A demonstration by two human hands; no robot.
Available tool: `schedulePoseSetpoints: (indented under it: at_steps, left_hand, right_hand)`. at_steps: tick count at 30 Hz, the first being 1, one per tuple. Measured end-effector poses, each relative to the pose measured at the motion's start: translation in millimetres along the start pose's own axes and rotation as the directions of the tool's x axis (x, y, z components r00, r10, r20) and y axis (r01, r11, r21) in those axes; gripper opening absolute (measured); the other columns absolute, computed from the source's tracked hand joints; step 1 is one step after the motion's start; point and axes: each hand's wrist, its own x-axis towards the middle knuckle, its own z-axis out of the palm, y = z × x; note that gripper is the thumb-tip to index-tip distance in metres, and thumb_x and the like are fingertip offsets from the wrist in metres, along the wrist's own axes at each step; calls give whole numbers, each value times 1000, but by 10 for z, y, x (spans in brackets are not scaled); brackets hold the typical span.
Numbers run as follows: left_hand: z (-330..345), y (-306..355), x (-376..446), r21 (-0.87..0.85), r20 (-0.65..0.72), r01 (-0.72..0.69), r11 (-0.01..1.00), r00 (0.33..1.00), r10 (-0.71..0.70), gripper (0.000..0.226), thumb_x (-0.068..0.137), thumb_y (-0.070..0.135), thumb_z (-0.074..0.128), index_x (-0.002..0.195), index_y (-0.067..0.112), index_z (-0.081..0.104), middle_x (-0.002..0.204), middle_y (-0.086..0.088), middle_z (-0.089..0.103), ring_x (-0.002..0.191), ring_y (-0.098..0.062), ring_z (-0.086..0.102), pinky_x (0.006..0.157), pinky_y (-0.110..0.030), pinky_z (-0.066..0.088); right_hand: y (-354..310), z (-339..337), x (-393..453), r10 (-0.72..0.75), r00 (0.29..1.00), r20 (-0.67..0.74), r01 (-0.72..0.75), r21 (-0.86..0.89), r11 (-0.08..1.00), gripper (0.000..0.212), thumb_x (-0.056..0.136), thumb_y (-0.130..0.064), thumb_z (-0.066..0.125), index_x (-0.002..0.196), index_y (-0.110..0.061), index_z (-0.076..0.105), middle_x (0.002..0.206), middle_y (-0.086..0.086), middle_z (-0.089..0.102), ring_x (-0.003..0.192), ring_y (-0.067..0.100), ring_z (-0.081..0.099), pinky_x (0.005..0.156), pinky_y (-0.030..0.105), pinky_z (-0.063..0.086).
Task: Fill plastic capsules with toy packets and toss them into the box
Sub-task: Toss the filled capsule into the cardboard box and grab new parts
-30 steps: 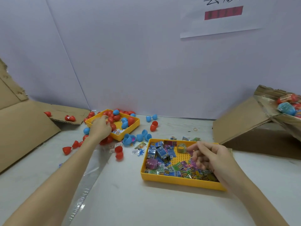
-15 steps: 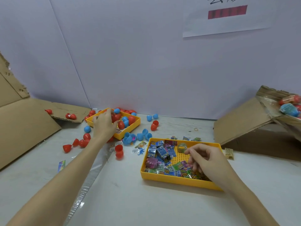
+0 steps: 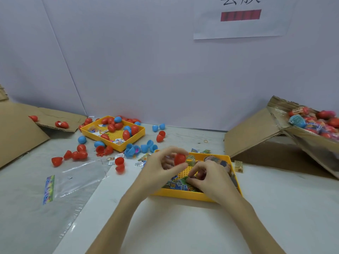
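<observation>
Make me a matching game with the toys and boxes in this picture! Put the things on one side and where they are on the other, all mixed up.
Things:
1. red capsule
2. near yellow tray
3. cardboard box
4. clear plastic bag

Places:
A. lying flat on the table at the left
B. pinched in the left hand
C. at the right, with filled capsules inside
D. under both hands, holding toy packets

Pairs: 1-B, 2-D, 3-C, 4-A. The right hand pinches at a packet in that tray.
</observation>
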Motion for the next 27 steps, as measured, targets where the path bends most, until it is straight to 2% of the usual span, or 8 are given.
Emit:
schedulePoseSetpoints:
  at_steps: [3, 6, 10, 12, 16, 21, 25, 27]
  left_hand:
    - [73, -76, -55, 127, 3, -62, 990, 998, 62, 25, 90, 27, 78, 111, 37, 69, 107, 20, 66, 94, -9, 64, 74, -18, 54]
    - [65, -107, -53, 131, 4, -23, 991, 1000, 23, 37, 90, 30, 77, 118, 41, 55, 105, 15, 67, 95, -7, 64, 78, -19, 55]
    - [52, -137, -44, 172, -38, -2, 985, 999, 9, 37, 87, 28, 80, 111, 41, 54, 106, 21, 64, 102, 1, 61, 78, -15, 52]
    - [46, -125, -50, 156, -52, -18, 988, 998, 26, 35, 88, 24, 79, 111, 40, 59, 105, 23, 65, 101, 1, 62, 78, -12, 51]
    - [33, -121, -36, -16, -78, 25, 1000, 997, -26, 29, 92, 16, 75, 113, 32, 64, 109, 4, 66, 90, -12, 70, 79, -20, 56]
    - [35, -101, -38, -7, -128, 51, 999, 990, -52, 27, 98, 20, 66, 123, 29, 60, 117, 5, 64, 102, -9, 69, 87, -25, 59]
    - [68, -54, -49, 43, -98, 64, 997, 993, -60, 28, 105, 26, 38, 112, 35, 64, 97, 9, 54, 90, 0, 56, 80, -16, 42]
    - [110, -28, -55, 100, -84, 92, 991, 993, -84, 24, 108, 38, 39, 103, 38, 62, 101, 8, 53, 96, 8, 51, 78, -6, 37]
  right_hand:
    - [31, 15, 8, -20, 1000, 10, 20, 32, 999, 15, 88, -37, 79, 82, -40, 65, 76, -15, 62, 72, -2, 57, 56, 16, 31]
    - [61, 19, 16, -17, 999, -34, 23, 201, 979, 16, 89, -24, 79, 85, -33, 67, 79, -15, 69, 69, -6, 61, 62, 11, 46]
    - [84, -23, 11, 65, 996, -57, -28, 499, 866, 12, 88, -13, 80, 90, -21, 73, 80, -2, 76, 63, 11, 71, 70, 29, 61]
    - [101, -51, 8, 88, 994, -65, -32, 593, 804, 10, 88, -10, 79, 96, -16, 75, 80, 2, 77, 63, 16, 73, 67, 29, 61]
    - [115, -81, 2, 125, 987, -105, -24, 665, 747, 5, 89, -13, 79, 94, -14, 77, 78, 3, 77, 65, 13, 73, 62, 18, 56]
    - [102, -86, 0, 133, 986, -100, -28, 690, 723, 3, 92, -17, 77, 94, -19, 76, 80, 0, 78, 62, 12, 72, 61, 14, 53]
    - [85, -89, 3, 102, 991, -86, -14, 692, 722, 3, 92, -16, 76, 95, -16, 75, 76, -4, 78, 58, 9, 70, 60, 13, 52]
    - [82, -89, 3, 73, 995, -65, -8, 692, 722, 6, 93, -16, 75, 98, -13, 75, 78, -4, 79, 59, 10, 69, 62, 16, 54]
